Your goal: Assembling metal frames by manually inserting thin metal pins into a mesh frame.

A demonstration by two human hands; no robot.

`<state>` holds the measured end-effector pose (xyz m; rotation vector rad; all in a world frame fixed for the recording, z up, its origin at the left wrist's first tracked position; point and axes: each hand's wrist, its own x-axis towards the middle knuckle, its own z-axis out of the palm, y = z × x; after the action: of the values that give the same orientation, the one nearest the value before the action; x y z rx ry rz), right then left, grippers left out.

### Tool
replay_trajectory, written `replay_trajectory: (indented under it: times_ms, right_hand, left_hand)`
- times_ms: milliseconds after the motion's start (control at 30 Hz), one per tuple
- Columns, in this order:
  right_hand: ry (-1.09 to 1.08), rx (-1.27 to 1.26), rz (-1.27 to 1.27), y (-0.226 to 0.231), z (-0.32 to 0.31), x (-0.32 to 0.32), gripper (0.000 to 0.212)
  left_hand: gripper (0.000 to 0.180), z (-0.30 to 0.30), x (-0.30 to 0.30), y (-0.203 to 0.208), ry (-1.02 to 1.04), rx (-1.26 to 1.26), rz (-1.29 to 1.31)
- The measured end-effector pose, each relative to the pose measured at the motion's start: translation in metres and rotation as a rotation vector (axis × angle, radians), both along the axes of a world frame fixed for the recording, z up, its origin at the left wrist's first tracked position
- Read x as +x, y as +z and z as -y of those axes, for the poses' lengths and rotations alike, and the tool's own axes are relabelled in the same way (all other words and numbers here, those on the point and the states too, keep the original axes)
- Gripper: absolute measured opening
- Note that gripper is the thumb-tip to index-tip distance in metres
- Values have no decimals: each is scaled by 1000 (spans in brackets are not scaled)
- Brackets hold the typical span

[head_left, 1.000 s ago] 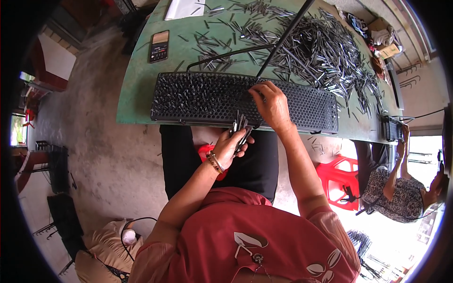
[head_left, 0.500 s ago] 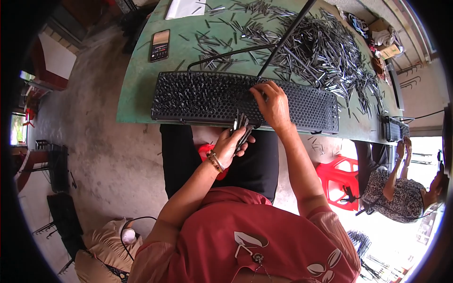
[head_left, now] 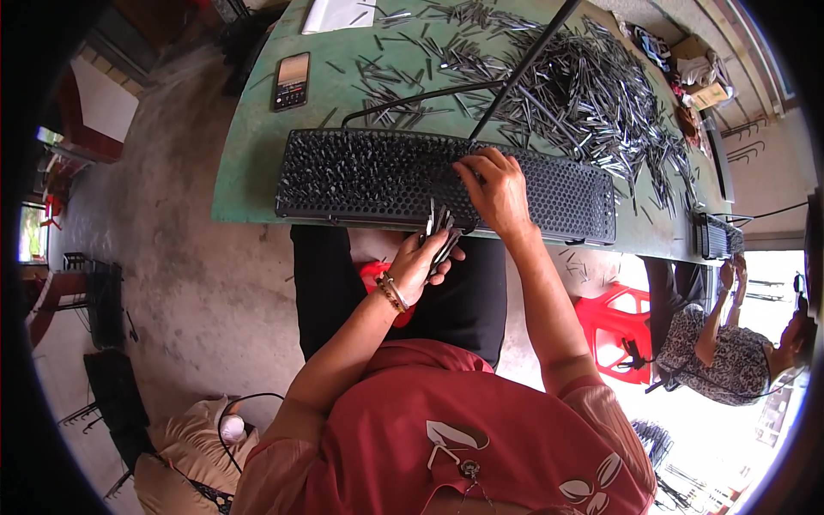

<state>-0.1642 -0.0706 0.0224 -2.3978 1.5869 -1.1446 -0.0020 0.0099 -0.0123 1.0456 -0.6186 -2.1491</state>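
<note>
A long black perforated rack (head_left: 562, 194) lies along the near edge of the green table. Thin dark strips (head_left: 339, 172) stand upright in the holes across its left half, while the holes at the right show bare. My left hand (head_left: 418, 262) is closed around a bunch of slim dark metal strips (head_left: 440, 243), just off the rack's front edge. Over the middle of the rack, my right hand (head_left: 495, 190) has its thumb and fingers pinched together close to the holes; whatever is between the fingertips is too small to make out.
A large heap of loose strips (head_left: 592, 94) spreads over the green table (head_left: 249, 163). A black metal frame (head_left: 506, 86) rises behind the rack. At left lie a phone (head_left: 292, 81) and white paper (head_left: 336, 15). Another person (head_left: 721, 348) works at right, near a red stool (head_left: 614, 330).
Little differs. My right hand stays over the middle of the rack with only a slight shift of the fingers, and my left hand keeps its bunch of strips in the same place.
</note>
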Motion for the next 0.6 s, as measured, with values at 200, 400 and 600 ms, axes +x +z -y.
replay_trajectory:
  times_ms: [200, 400, 600]
  right_hand:
    - [33, -44, -33, 7, -3, 5, 17]
    - [100, 504, 291, 19, -21, -3, 19]
    - [246, 808, 585, 9, -31, -2, 24]
  left_hand:
    - [25, 1, 1, 0, 6, -3, -13]
    - [26, 0, 3, 1, 21, -105, -45]
    - [30, -2, 2, 4, -64, -242, -63]
